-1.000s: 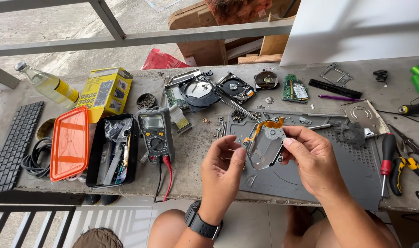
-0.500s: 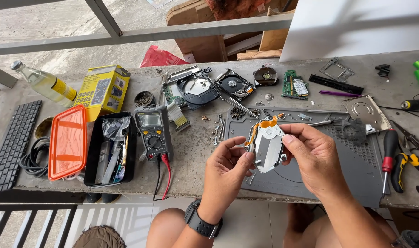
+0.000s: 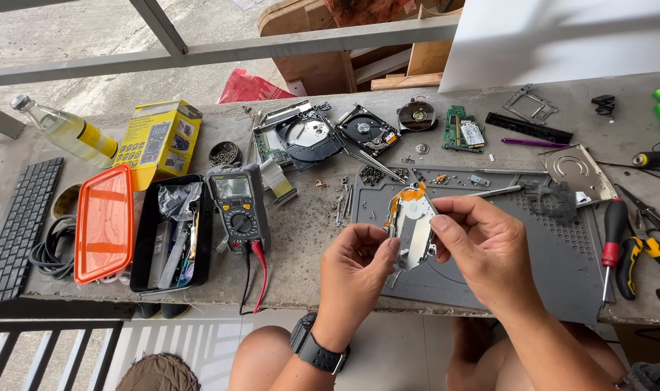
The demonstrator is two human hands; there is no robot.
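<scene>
Silver-metal drive part (image 3: 414,230) with an orange strip sits pinched between my left hand (image 3: 355,269) and right hand (image 3: 485,250), both closed on it above the grey mat (image 3: 554,253).

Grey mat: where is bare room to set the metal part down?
Both hands hold the metal part over the grey mat. Its right half, toward the red screwdriver, is bare. The top edge by the screws is crowded.

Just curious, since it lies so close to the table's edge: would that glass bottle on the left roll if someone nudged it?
Probably. The glass bottle lies on its side and looks round, so a sideways nudge might roll it. It seems partly filled with pale liquid, so likely heavy for its size. Smooth glass may be slippery and could break on a fall.
</scene>
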